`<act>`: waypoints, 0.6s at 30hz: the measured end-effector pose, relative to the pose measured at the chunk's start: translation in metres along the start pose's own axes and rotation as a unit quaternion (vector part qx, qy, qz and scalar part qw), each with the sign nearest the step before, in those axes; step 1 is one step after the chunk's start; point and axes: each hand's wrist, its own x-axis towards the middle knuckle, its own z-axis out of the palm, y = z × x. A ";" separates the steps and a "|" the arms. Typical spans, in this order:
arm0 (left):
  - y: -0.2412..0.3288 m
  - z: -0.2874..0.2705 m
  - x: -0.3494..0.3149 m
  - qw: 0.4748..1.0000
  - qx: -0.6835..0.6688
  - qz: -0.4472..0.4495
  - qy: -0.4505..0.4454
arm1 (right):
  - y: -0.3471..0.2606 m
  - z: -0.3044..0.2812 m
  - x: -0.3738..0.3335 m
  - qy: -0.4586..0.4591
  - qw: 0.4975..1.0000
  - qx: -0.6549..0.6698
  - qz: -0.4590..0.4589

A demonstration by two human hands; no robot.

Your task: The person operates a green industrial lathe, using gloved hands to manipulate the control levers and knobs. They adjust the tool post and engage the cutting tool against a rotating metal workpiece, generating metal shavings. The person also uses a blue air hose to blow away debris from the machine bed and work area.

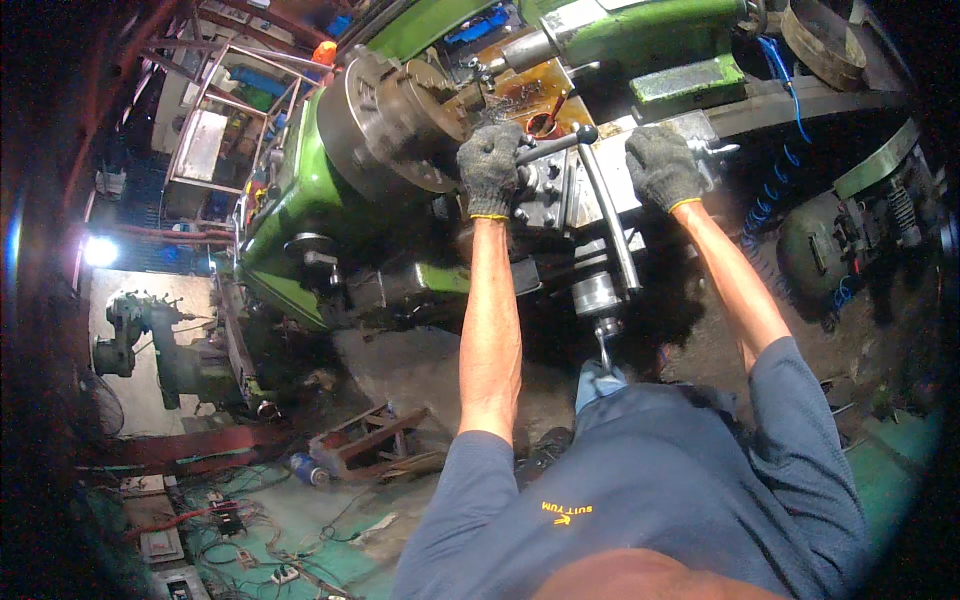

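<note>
My left hand, in a dark grey knitted glove with a yellow cuff, is curled closed beside the tool post of a green lathe. A short dark arm of the tool post lever reaches toward it; what the fingers hold is hidden. The lever's long steel arm slants down toward me. Close to the left glove is the big round chuck, its outline blurred. My right hand, gloved alike, curls over the right side of the lathe carriage, by a small metal handle. Its grip is hidden beneath the palm.
A red cup stands on the oily brown surface behind the tool post. The green tailstock is at the back. A blue coiled hose hangs at right. Cables and a rusty metal frame lie on the floor at lower left.
</note>
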 end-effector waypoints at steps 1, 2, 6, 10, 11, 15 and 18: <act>0.002 -0.001 0.002 1.000 0.017 0.004 -0.007 | 0.003 0.001 0.000 -0.005 1.000 -0.001 -0.004; 0.004 -0.001 0.003 0.999 0.035 0.009 -0.014 | 0.005 0.003 0.001 -0.010 1.000 -0.002 -0.007; 0.010 0.000 0.000 0.996 -0.045 -0.076 0.008 | -0.002 -0.001 0.000 0.021 1.000 0.002 -0.022; 0.018 0.001 0.002 0.995 -0.057 -0.079 0.019 | -0.001 0.000 0.001 0.027 0.999 0.001 -0.021; 0.014 0.000 0.002 0.999 -0.008 -0.001 0.035 | 0.000 0.001 0.002 0.027 0.999 0.004 -0.020; 0.024 0.001 -0.001 0.998 -0.035 -0.026 0.046 | -0.011 -0.007 0.003 -0.030 0.999 -0.005 0.009; 0.037 0.001 0.005 0.985 0.126 0.080 0.082 | -0.008 -0.003 0.005 0.002 1.000 -0.007 -0.019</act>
